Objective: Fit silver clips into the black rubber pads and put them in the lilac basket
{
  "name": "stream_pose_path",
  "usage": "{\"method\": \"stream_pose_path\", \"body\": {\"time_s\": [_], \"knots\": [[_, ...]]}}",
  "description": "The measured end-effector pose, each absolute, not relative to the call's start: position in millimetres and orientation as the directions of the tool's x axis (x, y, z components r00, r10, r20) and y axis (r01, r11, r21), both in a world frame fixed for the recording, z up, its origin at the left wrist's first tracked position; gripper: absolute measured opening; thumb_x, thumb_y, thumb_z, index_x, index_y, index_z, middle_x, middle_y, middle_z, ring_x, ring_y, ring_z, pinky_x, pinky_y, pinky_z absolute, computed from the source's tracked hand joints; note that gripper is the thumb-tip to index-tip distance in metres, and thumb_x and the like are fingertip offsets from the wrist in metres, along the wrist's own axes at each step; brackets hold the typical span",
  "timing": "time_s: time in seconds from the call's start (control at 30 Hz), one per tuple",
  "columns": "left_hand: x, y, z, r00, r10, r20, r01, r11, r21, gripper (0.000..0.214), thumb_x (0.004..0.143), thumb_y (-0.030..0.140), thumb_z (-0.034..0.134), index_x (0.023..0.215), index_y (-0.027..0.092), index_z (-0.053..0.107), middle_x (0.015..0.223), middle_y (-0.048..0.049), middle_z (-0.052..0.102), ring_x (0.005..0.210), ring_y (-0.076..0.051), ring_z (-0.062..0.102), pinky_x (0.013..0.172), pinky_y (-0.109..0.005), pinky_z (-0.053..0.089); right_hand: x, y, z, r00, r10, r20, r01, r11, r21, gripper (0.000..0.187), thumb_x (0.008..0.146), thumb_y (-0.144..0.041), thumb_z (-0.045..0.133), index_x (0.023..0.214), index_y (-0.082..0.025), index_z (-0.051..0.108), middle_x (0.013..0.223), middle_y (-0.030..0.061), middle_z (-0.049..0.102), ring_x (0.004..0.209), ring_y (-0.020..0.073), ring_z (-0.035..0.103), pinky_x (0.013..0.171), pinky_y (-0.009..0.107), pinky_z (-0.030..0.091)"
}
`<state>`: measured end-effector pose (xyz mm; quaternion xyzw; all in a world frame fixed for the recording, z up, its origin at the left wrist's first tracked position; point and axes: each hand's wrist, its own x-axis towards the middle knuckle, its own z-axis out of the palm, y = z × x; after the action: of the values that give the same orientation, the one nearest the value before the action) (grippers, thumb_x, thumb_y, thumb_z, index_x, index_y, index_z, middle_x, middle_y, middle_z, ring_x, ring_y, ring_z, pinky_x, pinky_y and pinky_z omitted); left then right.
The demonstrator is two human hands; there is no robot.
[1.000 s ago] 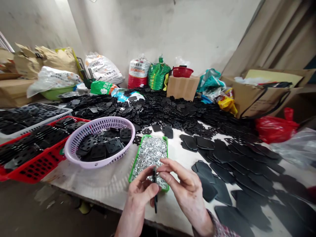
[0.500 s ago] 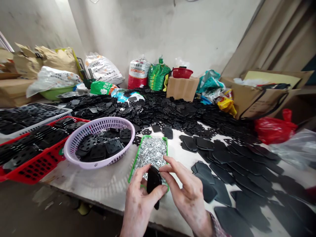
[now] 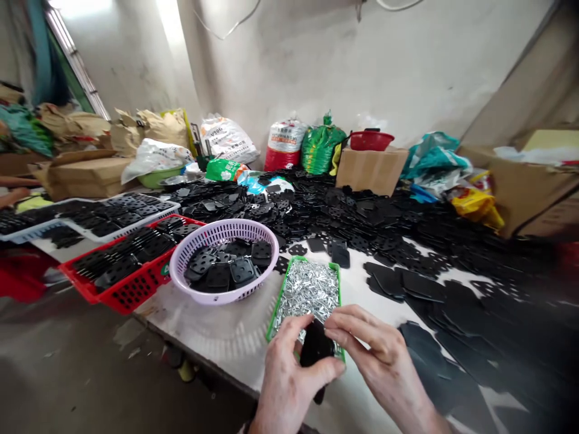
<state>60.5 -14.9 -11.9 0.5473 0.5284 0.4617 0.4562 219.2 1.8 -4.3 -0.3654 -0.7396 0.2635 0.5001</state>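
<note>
My left hand [image 3: 289,377] grips a small black plastic piece [image 3: 315,349] between thumb and fingers, just above the table's near edge. My right hand [image 3: 380,355] pinches the same piece at its upper right, fingertips pressed against it. Both hands hover over the near end of a green tray [image 3: 277,301] heaped with small silver metal pins [image 3: 310,292]. A purple round basket [image 3: 190,256] to the left holds several black pieces with holes.
A red crate [image 3: 131,295] and a white crate [image 3: 27,232] of black pieces stand at the left. Flat black plates [image 3: 434,289] cover the right and far table. Cardboard boxes [image 3: 371,169], sacks and bags line the wall. The floor [image 3: 67,367] lies left of the table edge.
The black piece turned from edge-on to face-on between my fingers. My view swung to the left, so the table's contents shifted right and the left side of the room came into sight.
</note>
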Motion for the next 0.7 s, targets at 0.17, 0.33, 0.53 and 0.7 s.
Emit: {"method": "stream_pose_path", "body": {"time_s": [0.17, 0.33, 0.53, 0.7], "knots": [[52, -11, -18, 0.089, 0.99, 0.112, 0.298, -0.134, 0.945, 0.056, 0.063, 0.023, 0.082, 0.116, 0.023, 0.065, 0.109, -0.0033, 0.067, 0.102, -0.024, 0.062, 0.089, -0.034, 0.047, 224, 0, 19, -0.489, 0.803, 0.34, 0.492, 0.576, -0.653, 0.029, 0.096, -0.004, 0.041, 0.089, -0.019, 0.065, 0.09, 0.0046, 0.06, 0.077, 0.0172, 0.061, 0.067, 0.024, 0.049], [47, -9, -17, 0.103, 0.984, 0.145, 0.355, -0.173, 0.919, 0.054, 0.067, 0.027, 0.08, 0.118, 0.024, 0.063, 0.114, -0.0037, 0.065, 0.104, -0.024, 0.06, 0.092, -0.035, 0.045, 218, -4, 35, -0.551, 0.782, 0.293, 0.678, 0.623, -0.39, 0.035, 0.084, 0.008, 0.042, 0.092, -0.017, 0.065, 0.083, 0.005, 0.059, 0.073, 0.0192, 0.057, 0.064, 0.028, 0.045], [42, -8, -3, 0.067, 0.998, -0.004, 0.3, -0.017, 0.954, 0.05, 0.07, 0.035, 0.076, 0.117, 0.023, 0.065, 0.108, -0.0032, 0.066, 0.087, -0.022, 0.059, 0.078, -0.034, 0.046, 218, -2, 16, -0.416, 0.784, 0.462, 0.609, 0.617, -0.499, 0.036, 0.087, 0.001, 0.05, 0.112, -0.019, 0.067, 0.088, 0.0056, 0.067, 0.078, 0.0219, 0.062, 0.071, 0.032, 0.049], [41, -8, -4, 0.098, 0.989, -0.107, 0.213, 0.084, 0.973, 0.057, 0.069, 0.044, 0.076, 0.12, 0.02, 0.064, 0.111, -0.0042, 0.066, 0.075, -0.018, 0.054, 0.068, -0.031, 0.044, 216, 0, 2, -0.098, 0.878, 0.469, 0.201, 0.479, -0.855, 0.008, 0.089, -0.015, 0.069, 0.086, -0.021, 0.074, 0.086, 0.0017, 0.072, 0.079, 0.0191, 0.068, 0.071, 0.023, 0.053]]}}
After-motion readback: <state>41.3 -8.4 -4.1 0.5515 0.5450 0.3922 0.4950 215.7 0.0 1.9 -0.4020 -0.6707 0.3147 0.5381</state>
